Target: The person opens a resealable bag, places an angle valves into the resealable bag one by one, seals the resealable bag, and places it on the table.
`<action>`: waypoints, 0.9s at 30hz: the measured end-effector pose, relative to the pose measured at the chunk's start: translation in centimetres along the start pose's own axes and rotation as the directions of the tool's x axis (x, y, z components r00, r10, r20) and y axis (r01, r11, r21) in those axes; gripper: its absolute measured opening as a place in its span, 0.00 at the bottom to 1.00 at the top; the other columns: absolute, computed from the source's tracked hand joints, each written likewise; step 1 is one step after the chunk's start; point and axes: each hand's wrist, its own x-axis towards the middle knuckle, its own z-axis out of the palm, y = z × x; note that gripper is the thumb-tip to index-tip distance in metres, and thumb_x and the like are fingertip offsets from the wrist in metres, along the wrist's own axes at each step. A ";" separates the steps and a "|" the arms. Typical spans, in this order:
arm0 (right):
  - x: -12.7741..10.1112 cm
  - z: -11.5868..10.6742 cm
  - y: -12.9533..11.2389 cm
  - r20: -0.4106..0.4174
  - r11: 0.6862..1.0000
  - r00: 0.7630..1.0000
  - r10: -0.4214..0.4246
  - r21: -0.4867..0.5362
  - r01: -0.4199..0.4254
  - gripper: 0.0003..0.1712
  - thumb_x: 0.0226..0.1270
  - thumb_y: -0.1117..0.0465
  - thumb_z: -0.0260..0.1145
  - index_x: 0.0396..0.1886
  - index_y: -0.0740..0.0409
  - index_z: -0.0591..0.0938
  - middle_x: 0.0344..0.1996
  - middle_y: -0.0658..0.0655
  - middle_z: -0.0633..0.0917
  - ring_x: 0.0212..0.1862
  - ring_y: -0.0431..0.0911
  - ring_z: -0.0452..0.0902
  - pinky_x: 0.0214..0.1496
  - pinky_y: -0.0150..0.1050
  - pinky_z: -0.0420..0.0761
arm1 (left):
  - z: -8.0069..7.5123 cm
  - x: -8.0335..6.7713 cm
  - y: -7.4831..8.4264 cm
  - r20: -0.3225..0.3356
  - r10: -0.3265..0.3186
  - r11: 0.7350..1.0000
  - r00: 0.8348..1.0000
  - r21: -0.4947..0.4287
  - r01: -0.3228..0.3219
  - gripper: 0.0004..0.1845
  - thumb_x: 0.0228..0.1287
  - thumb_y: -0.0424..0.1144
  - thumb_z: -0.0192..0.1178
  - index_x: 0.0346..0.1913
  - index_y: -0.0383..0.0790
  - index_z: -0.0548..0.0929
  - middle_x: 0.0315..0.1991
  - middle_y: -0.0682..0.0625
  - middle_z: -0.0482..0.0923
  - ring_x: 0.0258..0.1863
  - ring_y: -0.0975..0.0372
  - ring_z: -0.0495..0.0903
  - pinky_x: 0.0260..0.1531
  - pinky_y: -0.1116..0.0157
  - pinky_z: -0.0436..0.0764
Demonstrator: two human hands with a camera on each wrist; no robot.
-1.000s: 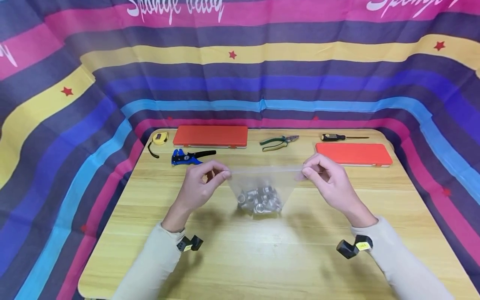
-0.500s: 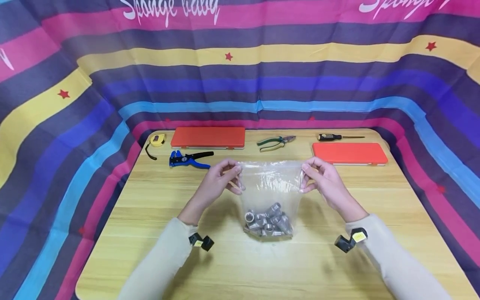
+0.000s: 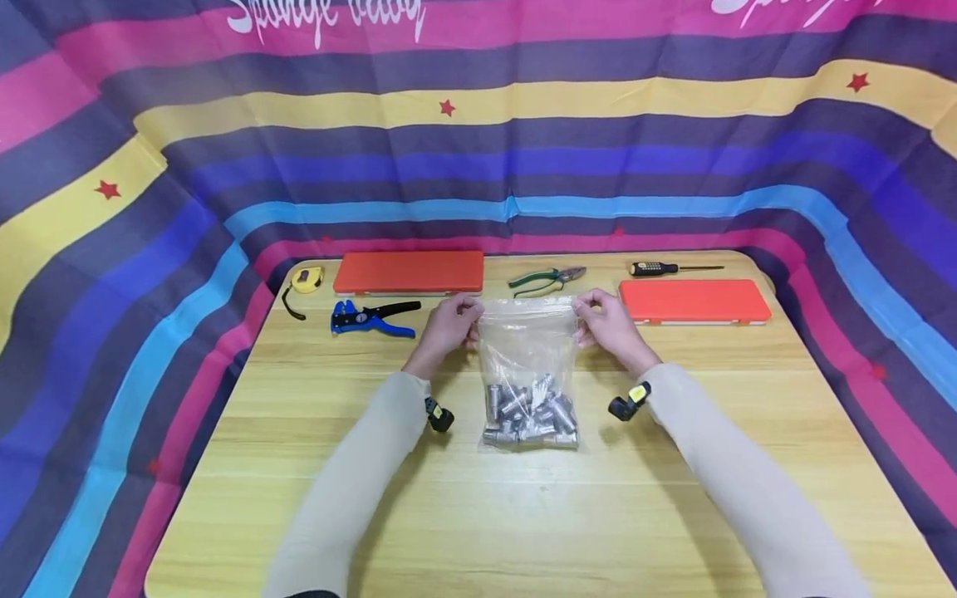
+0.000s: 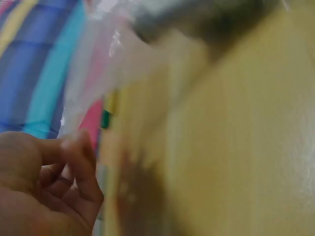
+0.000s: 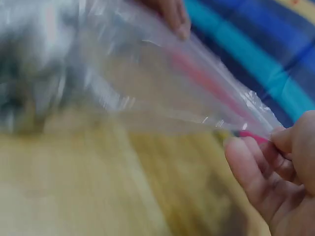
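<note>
A clear plastic zip bag (image 3: pixel 527 349) holding several small metal sleeves (image 3: pixel 531 415) lies on the wooden table (image 3: pixel 523 515), its mouth toward the far side. My left hand (image 3: pixel 449 325) pinches the bag's top left corner. My right hand (image 3: pixel 607 325) pinches the top right corner. In the left wrist view the left hand's fingers (image 4: pixel 74 152) grip the bag's edge (image 4: pixel 93 73). In the right wrist view the right hand's fingers (image 5: pixel 275 147) pinch the bag (image 5: pixel 162 83), and a fingertip of the other hand (image 5: pixel 174 17) shows at its far corner.
Along the far edge lie a yellow tape measure (image 3: pixel 305 280), an orange case (image 3: pixel 408 272), blue wire strippers (image 3: pixel 370 318), green-handled pliers (image 3: pixel 546 281), a black screwdriver (image 3: pixel 673 268) and a second orange case (image 3: pixel 694 301). Striped cloth surrounds the table.
The bag, held stretched above the table a second ago, has come down and now lies on it. Both hands moved closer together and away from me, still pinching the top corners.
</note>
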 end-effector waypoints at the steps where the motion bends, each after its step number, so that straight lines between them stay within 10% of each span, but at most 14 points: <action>1: 0.4 0.2 0.4 0.005 0.998 1.000 -0.008 -0.063 0.008 0.18 0.88 0.53 0.60 0.57 0.66 0.79 0.40 0.60 0.82 0.26 0.42 0.83 0.31 0.42 0.91 | 0.3 0.3 -0.4 -0.014 -0.011 0.998 1.000 0.054 0.012 0.13 0.86 0.46 0.59 0.58 0.42 0.85 0.34 0.48 0.83 0.24 0.61 0.81 0.30 0.60 0.87; 7: 1.5 0.7 1.5 -0.025 0.867 0.994 -0.111 -0.491 0.084 0.12 0.87 0.55 0.61 0.50 0.59 0.85 0.42 0.62 0.90 0.45 0.57 0.86 0.57 0.55 0.84 | 1.8 1.0 -1.5 -0.109 0.032 0.946 0.994 0.323 0.004 0.12 0.83 0.46 0.60 0.53 0.45 0.89 0.40 0.48 0.90 0.39 0.56 0.86 0.47 0.56 0.86; 14: 1.7 1.0 1.6 -0.037 0.790 0.990 -0.134 -0.607 0.085 0.13 0.83 0.55 0.65 0.51 0.61 0.86 0.48 0.65 0.88 0.53 0.62 0.85 0.62 0.60 0.82 | 2.8 0.7 -1.2 -0.161 0.081 0.917 0.984 0.398 -0.010 0.09 0.80 0.40 0.58 0.50 0.43 0.87 0.48 0.46 0.89 0.47 0.51 0.86 0.53 0.52 0.86; 22: 1.4 0.5 1.8 -0.101 0.851 0.985 -0.138 -0.521 0.066 0.17 0.82 0.52 0.64 0.58 0.60 0.82 0.51 0.63 0.88 0.52 0.59 0.85 0.59 0.56 0.83 | 2.3 0.8 -1.1 -0.182 0.071 0.921 0.981 0.390 0.006 0.13 0.82 0.44 0.60 0.60 0.43 0.81 0.56 0.44 0.88 0.51 0.50 0.86 0.51 0.52 0.86; 27: -0.4 -2.1 0.6 -0.159 0.920 0.976 -0.149 -0.383 0.078 0.22 0.88 0.48 0.58 0.64 0.60 0.80 0.55 0.64 0.86 0.36 0.53 0.82 0.34 0.43 0.84 | 0.2 -0.1 -0.1 -0.146 0.128 0.932 0.981 0.357 -0.068 0.14 0.84 0.48 0.55 0.59 0.44 0.82 0.45 0.46 0.89 0.37 0.55 0.87 0.38 0.57 0.85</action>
